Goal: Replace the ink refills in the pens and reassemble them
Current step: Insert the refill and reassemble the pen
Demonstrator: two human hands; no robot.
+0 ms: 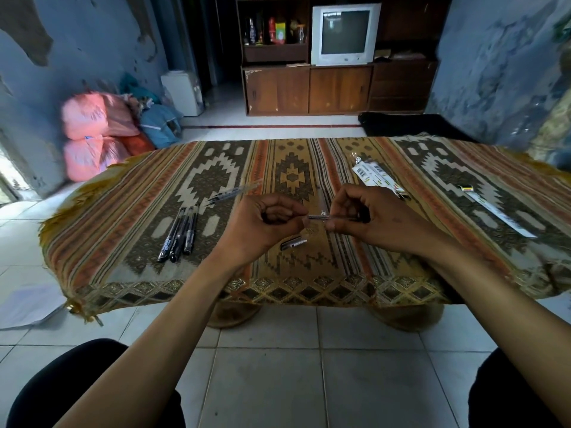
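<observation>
Three capped pens lie side by side at the left of the table, probably parked out of the way as a batch either finished or waiting, and a thin refill rests alone just beyond them. The left hand has its fingers curled, pinching one end of a slim clear pen part held level above the cloth; the right hand pinches the other end, so the two seem to be pushing or pulling pieces along one line. Which piece is barrel and which refill is too blurred to tell. A pen cap sits just below the hands, near for reassembly. Opened packets lie further right. The table wears a striped woven cloth over a tiled floor, with a television in a wooden cabinet behind.
</observation>
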